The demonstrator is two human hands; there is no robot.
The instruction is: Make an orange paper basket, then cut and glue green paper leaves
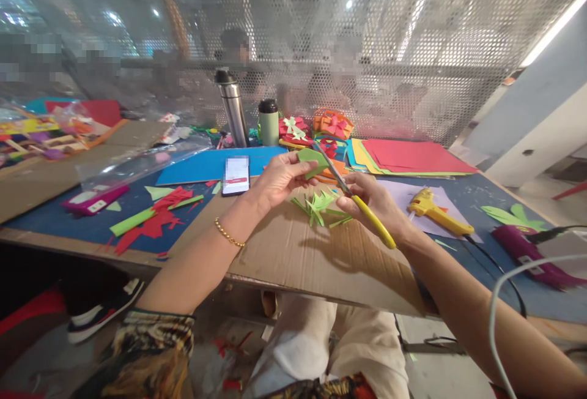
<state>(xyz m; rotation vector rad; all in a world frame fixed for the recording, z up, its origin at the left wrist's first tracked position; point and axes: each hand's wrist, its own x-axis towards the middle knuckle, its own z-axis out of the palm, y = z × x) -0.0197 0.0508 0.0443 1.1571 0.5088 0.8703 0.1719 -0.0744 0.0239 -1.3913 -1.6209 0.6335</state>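
My left hand (285, 177) pinches a folded piece of green paper (312, 162) above the cardboard. My right hand (372, 198) holds scissors with yellow handles (373, 223), their blades pointing up and left at the right edge of the green paper. Whether the blades touch the paper is hard to tell. Beneath both hands, a small heap of green paper scraps (317, 208) lies on the brown cardboard sheet (279, 249).
A phone (236, 175) lies left of the hands. Behind stand a steel bottle (233, 108), a green tumbler (268, 123) and paper baskets (334, 125). At the right are stacked coloured sheets (415, 157), a yellow glue gun (438, 212) and a white cable (495, 307).
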